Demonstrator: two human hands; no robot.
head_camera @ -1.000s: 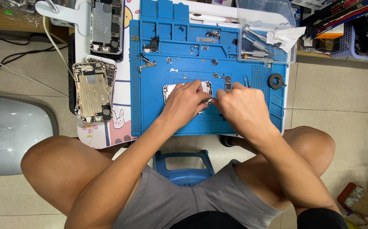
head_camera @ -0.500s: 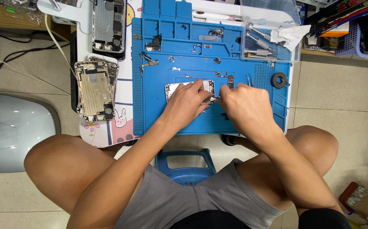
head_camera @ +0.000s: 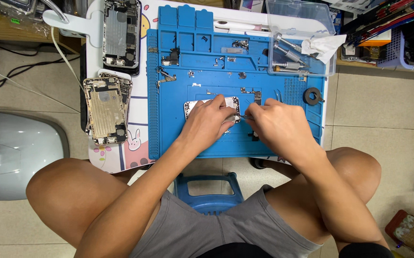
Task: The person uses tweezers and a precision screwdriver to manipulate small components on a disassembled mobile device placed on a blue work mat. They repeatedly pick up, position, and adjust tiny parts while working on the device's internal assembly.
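Left hand [head_camera: 207, 122] lies flat on the opened phone [head_camera: 212, 109], fingers [head_camera: 226, 123] curled down over its lower edge, pinning it to the blue mat [head_camera: 168, 129]. They press rather than pinch; palm hides most of the phone.

Right hand [head_camera: 278, 126] sits just right of the phone, fingers pinched together on thin metal tweezers [head_camera: 245, 117]. The tip points left and meets the phone's right edge, right beside the left fingertips. Whether the tip carries a part is too small to tell.

Phone is at the middle of the mat, inside its sunken centre panel.

Step, as I read it: fine work on the phone's internals, picking or seating a tiny screw or bracket at the right edge. Next move calls for a steady tip, the phone kept pinned, and a light pull so nothing flicks off.

Around the phone:
- loose screws and small brackets [head_camera: 216, 59] above it, on the mat's upper part
- black ring [head_camera: 312, 96] to the upper right
- clear plastic box [head_camera: 300, 19] with screwdrivers, further up right
- two stripped phone shells [head_camera: 105, 111] to the left, off the mat
- another open phone [head_camera: 121, 33] upper left, on the white tabletop [head_camera: 121, 160]
- blue stool [head_camera: 209, 193] below, between the knees
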